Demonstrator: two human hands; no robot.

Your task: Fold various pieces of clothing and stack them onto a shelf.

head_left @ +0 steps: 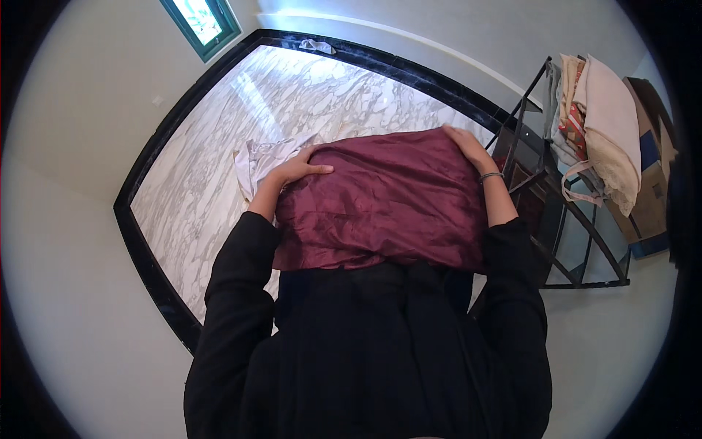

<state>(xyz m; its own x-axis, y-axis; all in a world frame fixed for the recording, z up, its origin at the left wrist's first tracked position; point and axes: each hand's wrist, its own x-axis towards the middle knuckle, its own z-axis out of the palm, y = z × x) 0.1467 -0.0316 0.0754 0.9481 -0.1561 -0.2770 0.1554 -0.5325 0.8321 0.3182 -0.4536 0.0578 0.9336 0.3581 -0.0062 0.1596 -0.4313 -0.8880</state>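
Observation:
A maroon, satiny cloth (pixel 380 201) is spread in front of my body, wrinkled across its surface and gathered along its near edge. At its far left corner, my left hand (pixel 296 168) grips it with the thumb lying on top and the other fingers mostly hidden. My right hand (pixel 468 145), a bracelet (pixel 491 175) at its wrist, holds the far right corner; most of those fingers are out of sight behind the fabric. Behind my left hand a crumpled white cloth (pixel 252 167) lies on the floor, partly covered by the maroon one.
To the right stands a dark metal rack (pixel 581 252) with glass shelves. Folded fabrics (pixel 607 121) hang over it, beside a cardboard box (pixel 653 194). White marble flooring (pixel 183 186) has a black border. A small white cloth (pixel 316 47) lies by the far wall, near a green-framed window (pixel 201 22).

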